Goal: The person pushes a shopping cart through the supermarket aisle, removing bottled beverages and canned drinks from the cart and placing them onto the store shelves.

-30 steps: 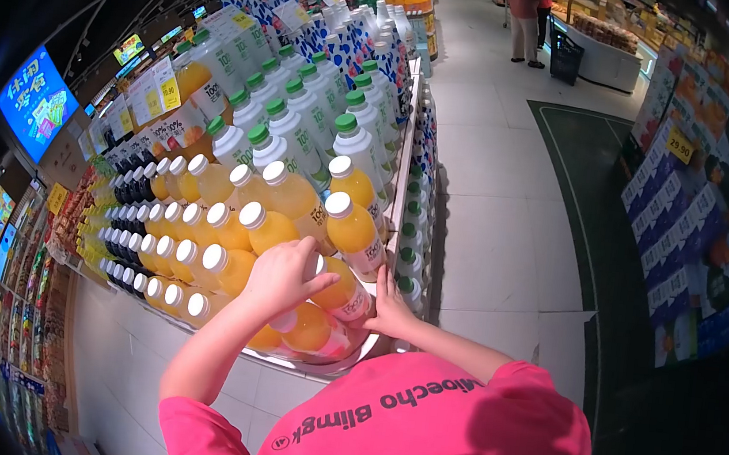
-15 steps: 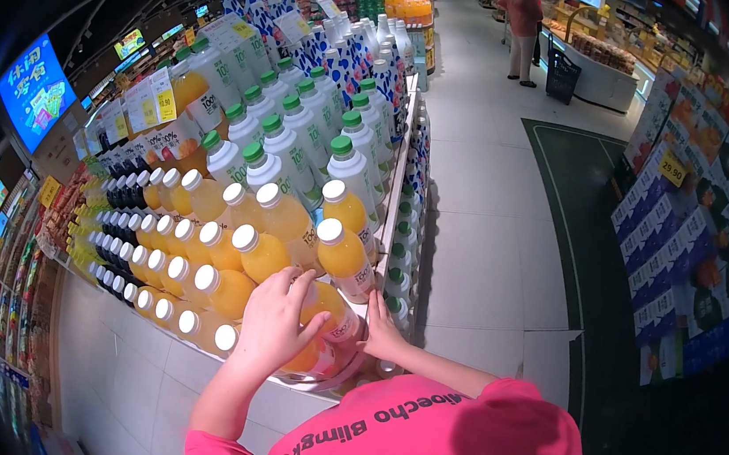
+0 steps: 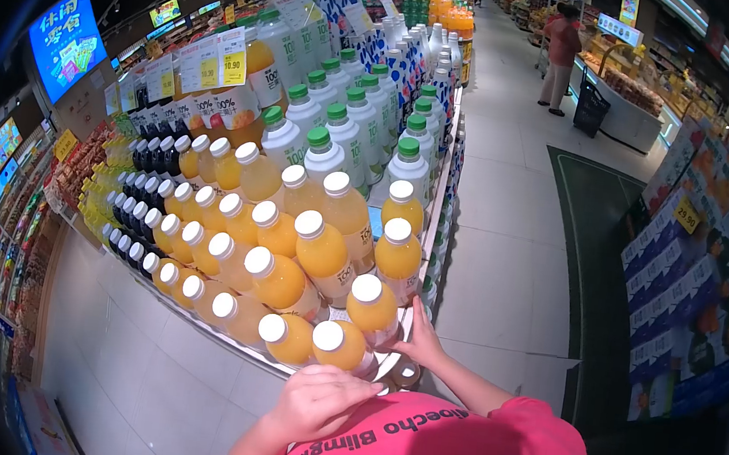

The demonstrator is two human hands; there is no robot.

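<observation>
Rows of orange juice bottles with white caps stand on a display in front of me. My right hand [image 3: 424, 339] is at the display's right corner, fingers stretched up beside a juice bottle [image 3: 372, 308], apparently touching its lower side. My left hand [image 3: 327, 397] is drawn back close to my pink shirt, just below the front-corner juice bottle [image 3: 341, 346]. Its fingers are extended close together, with nothing seen in them. Another juice bottle [image 3: 398, 251] stands behind the one at my right hand.
Larger green-capped bottles [image 3: 359, 125] stand behind the juice, with price tags [image 3: 212, 68] to their left. Dark-coloured bottles [image 3: 137, 214] continue leftward. To the right lie a tiled aisle [image 3: 498, 268] and stacked cartons [image 3: 687, 288]. A person [image 3: 562, 57] stands farther off by a black basket [image 3: 590, 107].
My left hand has come off the corner bottles and back toward my chest. My right hand stays by the corner bottle. The view has shifted, so the display appears farther right.
</observation>
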